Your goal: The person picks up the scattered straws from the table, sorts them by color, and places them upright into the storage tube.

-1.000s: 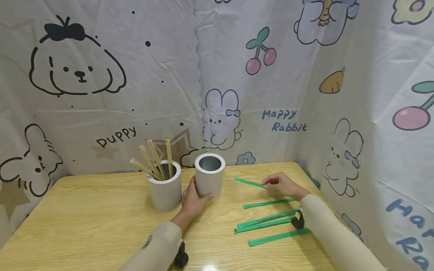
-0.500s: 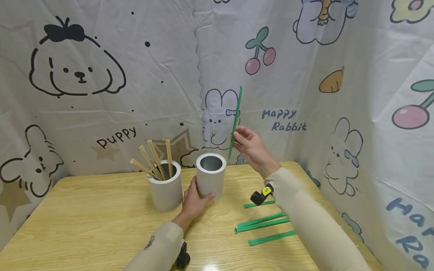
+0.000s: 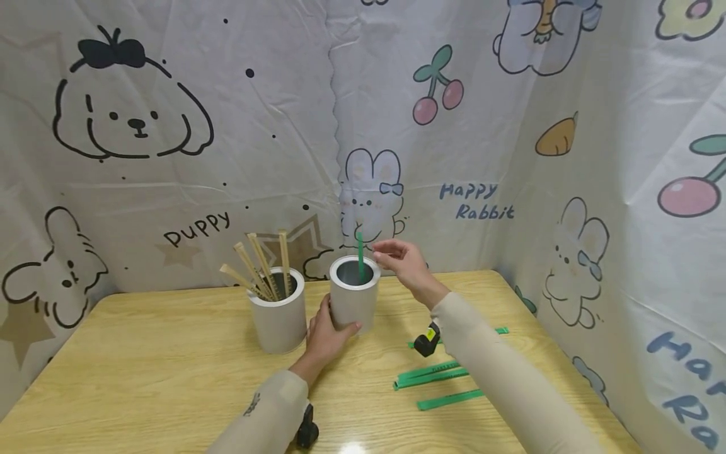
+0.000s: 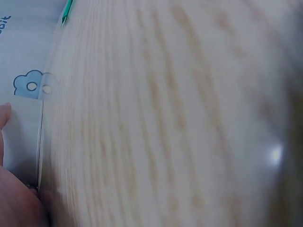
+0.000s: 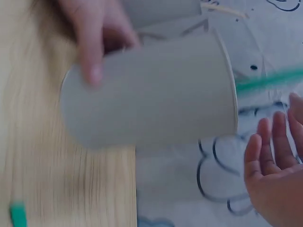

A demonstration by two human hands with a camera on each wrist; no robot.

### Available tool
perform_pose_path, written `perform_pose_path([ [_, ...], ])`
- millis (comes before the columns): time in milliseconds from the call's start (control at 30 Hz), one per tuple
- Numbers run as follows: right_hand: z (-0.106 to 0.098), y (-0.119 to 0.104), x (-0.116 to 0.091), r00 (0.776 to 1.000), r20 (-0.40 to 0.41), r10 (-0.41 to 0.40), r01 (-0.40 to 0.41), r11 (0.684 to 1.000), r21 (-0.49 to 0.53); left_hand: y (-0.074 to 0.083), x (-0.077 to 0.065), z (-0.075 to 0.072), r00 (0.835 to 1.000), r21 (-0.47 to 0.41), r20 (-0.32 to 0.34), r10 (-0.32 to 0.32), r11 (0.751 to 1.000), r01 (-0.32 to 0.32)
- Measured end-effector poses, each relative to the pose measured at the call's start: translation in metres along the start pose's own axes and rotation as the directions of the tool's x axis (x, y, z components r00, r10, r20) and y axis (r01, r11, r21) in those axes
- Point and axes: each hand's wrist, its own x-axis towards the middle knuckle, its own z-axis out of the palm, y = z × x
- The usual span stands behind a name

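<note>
Green straw (image 3: 360, 252): slim, nearly upright in the pale cup (image 3: 354, 306), around frame centre.
Left hand (image 3: 327, 337): fingers curled round that cup.
Right hand (image 3: 405, 262): fingers loosely parted, holding nothing, apparently just clear of the blurred straw.
Tabletop (image 3: 170, 366): yellow wood grain.
Backdrop (image 3: 278, 94): white, cartoon-printed.

There are two cups (image 3: 354, 304), four tan sticks (image 3: 285, 260) and probably five green sticks (image 3: 450, 400).

Head view, downward over both hands (image 3: 329, 335) (image 3: 405, 261)
</note>
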Motion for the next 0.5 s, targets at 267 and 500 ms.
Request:
perform_pose_path([
  [267, -0.062, 0.042, -0.038, 0.975, 0.213, 0.058, 0.009, 0.954, -0.301, 0.002, 0.0, 0.0, 1.0, -0.008, 0.001, -0.007, 1.0, 0.007],
  [500, -0.115, 0.094, -0.075, 0.927, 0.357, 0.116, 0.034, 0.92, -0.39, 0.002, 0.001, 0.002, 1.0, -0.003, 0.003, 0.002, 1.0, -0.002],
])
